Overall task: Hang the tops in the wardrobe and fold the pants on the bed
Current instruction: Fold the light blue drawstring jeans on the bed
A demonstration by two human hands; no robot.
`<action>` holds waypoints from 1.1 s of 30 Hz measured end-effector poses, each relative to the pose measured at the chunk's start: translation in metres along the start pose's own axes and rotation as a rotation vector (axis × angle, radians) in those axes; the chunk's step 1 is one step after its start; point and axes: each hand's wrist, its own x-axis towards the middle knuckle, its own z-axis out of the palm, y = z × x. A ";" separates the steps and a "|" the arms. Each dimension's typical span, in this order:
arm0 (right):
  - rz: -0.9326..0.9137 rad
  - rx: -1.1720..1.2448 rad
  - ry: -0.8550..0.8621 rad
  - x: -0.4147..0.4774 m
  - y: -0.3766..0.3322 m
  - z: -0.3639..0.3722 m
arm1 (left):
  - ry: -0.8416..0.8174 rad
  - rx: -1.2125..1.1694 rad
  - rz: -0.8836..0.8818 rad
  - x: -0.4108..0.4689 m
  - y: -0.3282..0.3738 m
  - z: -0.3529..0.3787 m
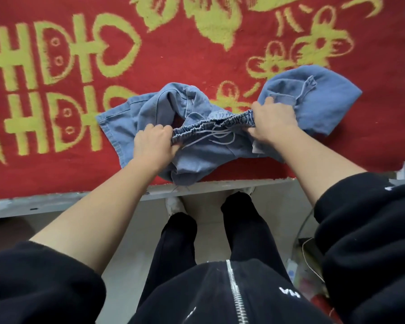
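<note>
A pair of light blue denim pants [206, 155] with a gathered elastic waistband [211, 126] is seen lying crumpled on a red fleecy blanket [150, 66] patterned in yellow-green, which is spread over the bed. The pants are found at the near side of the bed, just in front of the person, and a fold of the denim reaches the pale grey bed edge [56, 203].

The waistband is stretched from left to right, rising slightly toward the right, and its opening is turned toward the person. A thin pale drawstring [220, 137] is seen lying loose just below it. The garment's long axis runs roughly across the view, parallel to the bed edge. One leg is spread out to the left and away from the person, and its hem is pointed left. The other leg is bunched in a rounded heap to the right.

The left end of the waistband is gripped by the left hand [153, 146], with the fingers curled round the gathered cloth. The right end is gripped in the same way by the right hand [274, 122]. Both forearms are bare below pushed-up black sleeves [365, 220].

Black trousers [180, 244] and a white shoe [174, 204] are seen on the pale floor below the bed edge.
</note>
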 end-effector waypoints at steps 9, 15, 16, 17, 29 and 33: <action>0.060 0.056 0.267 -0.056 0.001 -0.135 | 0.142 -0.010 0.019 -0.018 -0.056 -0.145; 0.084 0.004 0.626 -0.112 -0.005 -0.308 | 0.437 0.093 0.034 -0.044 -0.100 -0.298; 0.073 0.018 0.665 -0.128 -0.007 -0.337 | 0.494 0.135 0.036 -0.050 -0.107 -0.326; 0.063 0.034 0.706 -0.144 -0.009 -0.364 | 0.537 0.183 0.041 -0.058 -0.114 -0.355; 0.129 0.007 1.350 -0.308 -0.059 -0.571 | 1.242 0.147 0.089 -0.177 -0.184 -0.607; 0.133 0.041 1.408 -0.346 -0.073 -0.600 | 1.357 0.130 0.048 -0.205 -0.202 -0.644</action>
